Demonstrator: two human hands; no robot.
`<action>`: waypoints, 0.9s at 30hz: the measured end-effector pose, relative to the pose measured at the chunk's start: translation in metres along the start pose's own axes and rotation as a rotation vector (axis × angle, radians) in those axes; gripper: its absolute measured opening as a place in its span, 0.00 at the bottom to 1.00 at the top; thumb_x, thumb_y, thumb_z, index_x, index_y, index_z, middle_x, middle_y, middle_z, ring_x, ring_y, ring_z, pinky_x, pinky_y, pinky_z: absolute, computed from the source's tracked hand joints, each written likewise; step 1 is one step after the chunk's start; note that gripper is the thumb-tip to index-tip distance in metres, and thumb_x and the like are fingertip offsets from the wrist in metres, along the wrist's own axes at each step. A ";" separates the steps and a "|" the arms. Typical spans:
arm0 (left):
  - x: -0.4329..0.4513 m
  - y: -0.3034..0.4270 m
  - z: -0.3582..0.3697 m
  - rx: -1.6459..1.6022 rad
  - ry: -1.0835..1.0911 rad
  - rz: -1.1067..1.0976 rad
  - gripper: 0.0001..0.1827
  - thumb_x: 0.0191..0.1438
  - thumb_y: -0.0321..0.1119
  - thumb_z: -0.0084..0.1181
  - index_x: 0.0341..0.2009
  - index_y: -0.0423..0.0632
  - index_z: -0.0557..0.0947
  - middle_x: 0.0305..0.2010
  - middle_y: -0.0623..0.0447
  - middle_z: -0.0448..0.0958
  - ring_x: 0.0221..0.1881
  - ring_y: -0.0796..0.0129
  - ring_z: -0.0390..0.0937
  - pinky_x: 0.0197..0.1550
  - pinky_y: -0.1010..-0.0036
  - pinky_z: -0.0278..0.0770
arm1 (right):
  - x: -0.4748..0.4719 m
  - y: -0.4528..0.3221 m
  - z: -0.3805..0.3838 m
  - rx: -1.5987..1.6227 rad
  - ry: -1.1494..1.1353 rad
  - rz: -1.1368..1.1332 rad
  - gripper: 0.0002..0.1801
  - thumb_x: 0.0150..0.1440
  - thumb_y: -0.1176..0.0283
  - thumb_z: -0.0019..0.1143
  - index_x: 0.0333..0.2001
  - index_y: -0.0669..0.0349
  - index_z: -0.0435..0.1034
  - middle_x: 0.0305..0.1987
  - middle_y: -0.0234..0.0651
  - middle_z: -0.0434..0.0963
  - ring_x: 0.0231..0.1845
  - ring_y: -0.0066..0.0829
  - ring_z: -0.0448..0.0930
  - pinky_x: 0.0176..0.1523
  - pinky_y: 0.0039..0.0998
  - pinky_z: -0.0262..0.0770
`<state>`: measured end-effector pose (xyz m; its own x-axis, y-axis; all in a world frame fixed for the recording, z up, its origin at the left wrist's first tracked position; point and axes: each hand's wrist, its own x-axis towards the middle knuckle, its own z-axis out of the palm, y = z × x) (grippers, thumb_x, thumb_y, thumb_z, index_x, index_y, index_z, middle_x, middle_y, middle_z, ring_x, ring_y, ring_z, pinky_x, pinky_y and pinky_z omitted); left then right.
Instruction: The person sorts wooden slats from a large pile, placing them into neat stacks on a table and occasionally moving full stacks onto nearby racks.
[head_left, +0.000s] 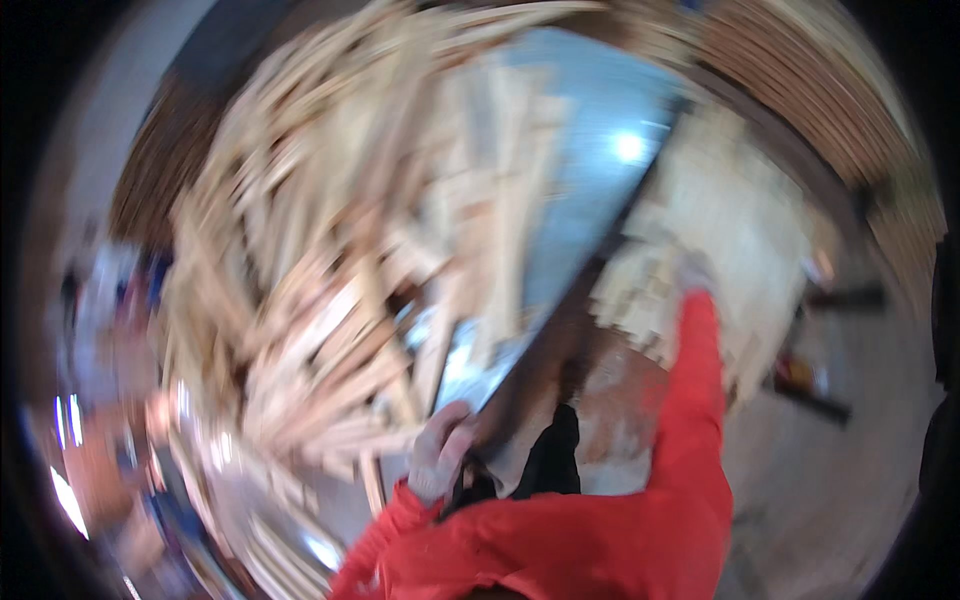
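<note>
My left hand (441, 455), in a pale glove, is at the near corner of a shiny metal-topped table (600, 142). Its fingers are curled; blur hides whether they grip the edge. My right hand (696, 271), also gloved, reaches out over a stack of pale wooden strips (750, 202) beside the table's right side. Whether it holds a strip or only touches the stack is too blurred to tell. A large loose heap of wooden strips (322, 247) covers the table's left part, lying at many angles. A few strips (510, 217) lie side by side on the bare metal.
Long stacked boards (810, 82) stand at the far right, and a darker stack (165, 157) at the far left. Dark bars (847, 298) jut out right of the strip stack. More strips (277, 555) lie low at the left. My black-clad leg (555, 457) is beneath me.
</note>
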<state>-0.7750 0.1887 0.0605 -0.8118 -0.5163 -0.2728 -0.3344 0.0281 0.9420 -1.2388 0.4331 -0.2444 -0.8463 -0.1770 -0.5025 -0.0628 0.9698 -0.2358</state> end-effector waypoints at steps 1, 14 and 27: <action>-0.019 0.004 -0.017 0.278 0.080 0.060 0.16 0.62 0.34 0.50 0.51 0.40 0.76 0.39 0.51 0.77 0.41 0.67 0.75 0.47 0.73 0.72 | -0.033 -0.011 -0.014 -0.168 -0.066 -0.116 0.29 0.64 0.57 0.35 0.61 0.64 0.64 0.62 0.49 0.70 0.65 0.43 0.69 0.69 0.41 0.59; -0.333 -0.201 -0.408 0.594 1.450 -0.875 0.49 0.47 0.48 0.67 0.67 0.44 0.57 0.67 0.37 0.59 0.68 0.46 0.58 0.66 0.59 0.61 | -0.609 -0.477 0.135 0.449 0.123 -1.771 0.36 0.53 0.67 0.64 0.63 0.69 0.60 0.51 0.47 0.78 0.43 0.38 0.82 0.46 0.32 0.79; -0.445 -0.297 -0.475 -1.036 1.279 -0.022 0.26 0.54 0.34 0.52 0.59 0.44 0.70 0.28 0.52 0.74 0.21 0.67 0.73 0.22 0.72 0.76 | -0.807 -0.628 0.251 0.426 -0.298 -1.243 0.38 0.52 0.66 0.56 0.64 0.70 0.54 0.57 0.54 0.70 0.61 0.45 0.70 0.66 0.40 0.63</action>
<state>-0.0869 0.0042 -0.0050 0.2619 -0.8516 -0.4540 0.5296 -0.2664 0.8053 -0.3840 -0.0748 0.1004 -0.1995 -0.9762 0.0845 -0.4845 0.0233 -0.8745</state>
